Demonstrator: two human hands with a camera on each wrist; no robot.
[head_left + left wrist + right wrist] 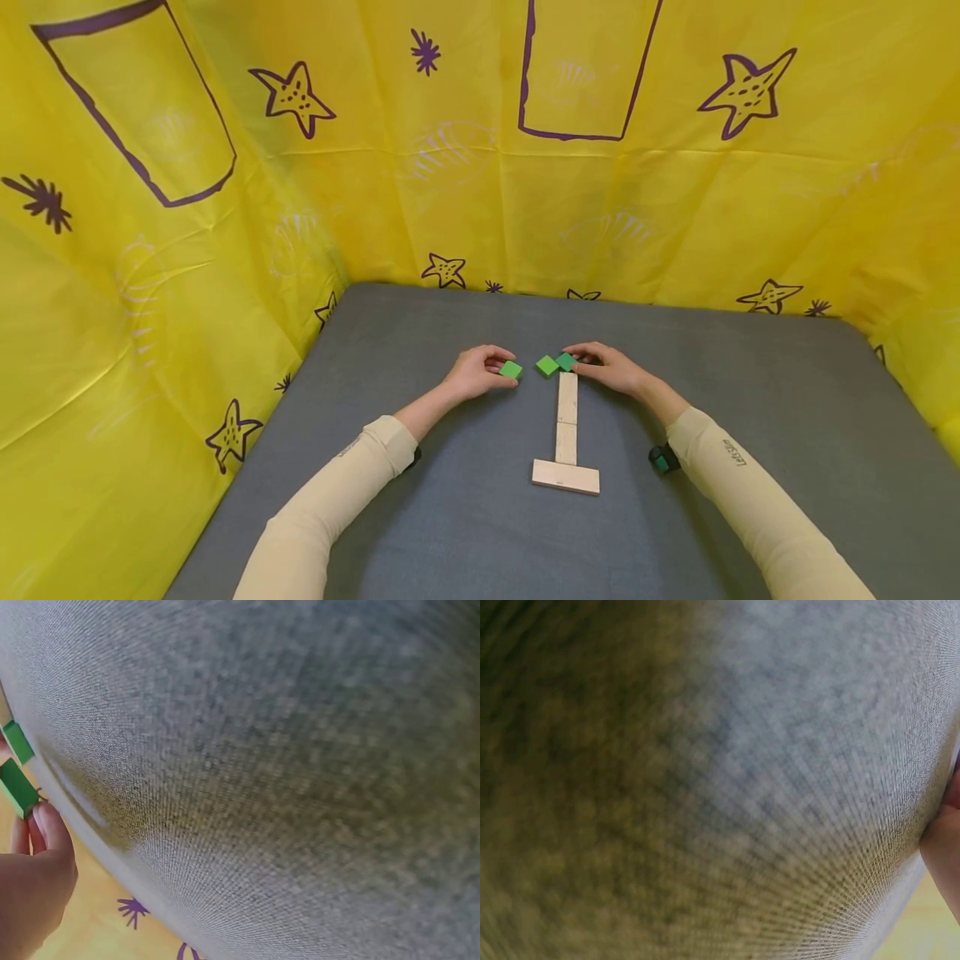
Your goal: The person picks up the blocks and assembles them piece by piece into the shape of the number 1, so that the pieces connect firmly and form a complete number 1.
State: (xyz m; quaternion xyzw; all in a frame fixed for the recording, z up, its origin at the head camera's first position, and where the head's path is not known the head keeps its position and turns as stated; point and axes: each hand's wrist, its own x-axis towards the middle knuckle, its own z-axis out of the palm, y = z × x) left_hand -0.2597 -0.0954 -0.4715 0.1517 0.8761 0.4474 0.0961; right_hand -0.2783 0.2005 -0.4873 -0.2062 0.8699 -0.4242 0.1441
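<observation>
My left hand [474, 372] pinches a light green block [511, 370] between thumb and fingers, left of the other pieces. In the left wrist view that block [18, 788] shows at the fingertips, with another green block [19, 742] beyond it. Thumb and fingers of my right hand [607, 367] grip a darker green block [566, 362] at the far end of a row of wooden planks. Against its left side lies a second light green block [547, 366]. The right wrist view catches only part of the right hand [941, 832]; its block is hidden there.
Two narrow wooden planks [567, 398] run end to end toward me, meeting a wider crosswise plank [566, 477] in an upside-down T. All lie on a grey cloth-covered table [465, 517]. Yellow curtains [465, 200] with drawn stars stand behind and at both sides.
</observation>
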